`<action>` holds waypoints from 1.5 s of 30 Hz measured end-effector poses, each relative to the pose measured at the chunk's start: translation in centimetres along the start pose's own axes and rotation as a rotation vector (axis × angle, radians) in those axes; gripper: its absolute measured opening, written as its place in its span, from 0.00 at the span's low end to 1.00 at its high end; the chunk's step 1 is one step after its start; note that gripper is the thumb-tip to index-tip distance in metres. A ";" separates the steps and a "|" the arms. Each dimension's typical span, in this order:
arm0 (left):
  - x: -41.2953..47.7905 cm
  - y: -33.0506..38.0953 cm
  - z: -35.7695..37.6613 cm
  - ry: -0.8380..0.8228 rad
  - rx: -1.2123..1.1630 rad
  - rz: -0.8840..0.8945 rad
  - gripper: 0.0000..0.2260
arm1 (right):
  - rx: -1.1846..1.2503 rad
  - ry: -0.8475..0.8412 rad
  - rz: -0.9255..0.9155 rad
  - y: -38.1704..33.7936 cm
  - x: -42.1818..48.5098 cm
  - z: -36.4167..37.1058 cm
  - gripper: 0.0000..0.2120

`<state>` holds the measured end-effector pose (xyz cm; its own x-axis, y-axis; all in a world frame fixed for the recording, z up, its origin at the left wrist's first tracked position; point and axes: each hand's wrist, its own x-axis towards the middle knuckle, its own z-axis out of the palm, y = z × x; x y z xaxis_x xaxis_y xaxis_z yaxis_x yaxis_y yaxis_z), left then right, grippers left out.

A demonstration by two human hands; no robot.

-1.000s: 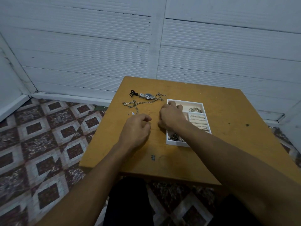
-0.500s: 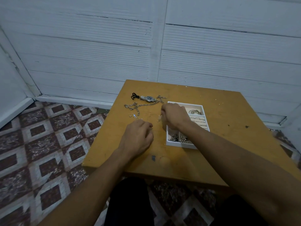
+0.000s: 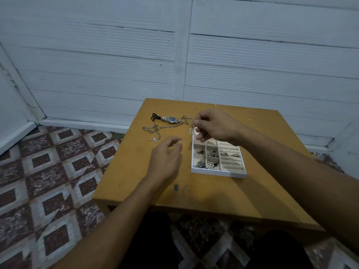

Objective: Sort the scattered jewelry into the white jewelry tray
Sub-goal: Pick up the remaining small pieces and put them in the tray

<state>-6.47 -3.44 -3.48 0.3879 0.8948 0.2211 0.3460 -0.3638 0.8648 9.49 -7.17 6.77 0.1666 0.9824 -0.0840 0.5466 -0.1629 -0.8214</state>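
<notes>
- While dark-clad knees (image 3: 151,239) are showing below the near edge, the table (image 3: 213,199) is stretching away from the person, with a blue hash mark (image 3: 176,187) sitting near its front.
- The left hand (image 3: 167,158) is hovering over the table just left of the tray, fingers loosely curled and thumb apart from them, with nothing showing in its grasp.
- The tray (image 3: 217,172) is lying flat on the table right of that hand. Its near-left cells are holding a dark bundle (image 3: 200,164) and pearls (image 3: 210,165), the cells behind are holding small dark bits (image 3: 212,153), and rings (image 3: 229,154) are sitting in the padded rolls on the right.
- The right hand (image 3: 215,126) is hanging over the tray's far-left corner, thumb and fingertips pinching a small glittering piece (image 3: 193,131) that is dangling above that corner; its kind is too small to tell.
- Tiny studs (image 3: 154,140) are lying loose on the table, left of the tray and beyond the left hand.
- A chain (image 3: 161,128) is sprawling behind them, its right end running toward the watch (image 3: 172,119).
- A black clip (image 3: 155,117) is lying just left of the watch.
- Small links (image 3: 185,119) are lying right of the watch, near the right hand's fingers.
- A patterned floor (image 3: 48,162) is spreading to the left, and a white wall (image 3: 116,55) is rising behind the table.
</notes>
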 end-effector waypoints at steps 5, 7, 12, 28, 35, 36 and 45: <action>0.4 4.0 1.2 -0.025 -0.674 -0.324 0.13 | -0.140 -0.034 -0.067 -0.8 -1.6 -1.2 0.06; 0.3 4.7 1.8 -0.078 -0.836 -0.404 0.16 | -0.194 -0.050 -0.077 -0.7 -1.9 -1.4 0.04; 0.5 4.5 3.0 -0.138 -1.012 -0.543 0.19 | -0.228 -0.079 -0.058 -0.3 -2.1 -1.7 0.02; 0.0 4.6 2.4 -0.280 -1.178 -0.721 0.23 | -0.464 -0.041 -0.088 0.3 -1.2 -1.4 0.01; 0.4 3.8 1.9 -0.295 -1.247 -0.783 0.23 | -0.527 -0.023 -0.106 0.3 -0.8 -0.4 0.02; 0.5 3.7 1.8 -0.289 -1.255 -0.784 0.23 | -0.544 -0.023 -0.113 0.3 -0.7 -0.2 0.02; 1.2 3.0 1.4 -0.271 -1.269 -0.757 0.21 | -0.619 -0.046 -0.170 0.4 -0.7 1.4 0.04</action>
<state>-3.73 -3.88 -1.27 0.6518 0.6380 -0.4100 -0.3634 0.7373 0.5695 8.46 -7.75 5.75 0.0077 0.9998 -0.0168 0.9370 -0.0131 -0.3490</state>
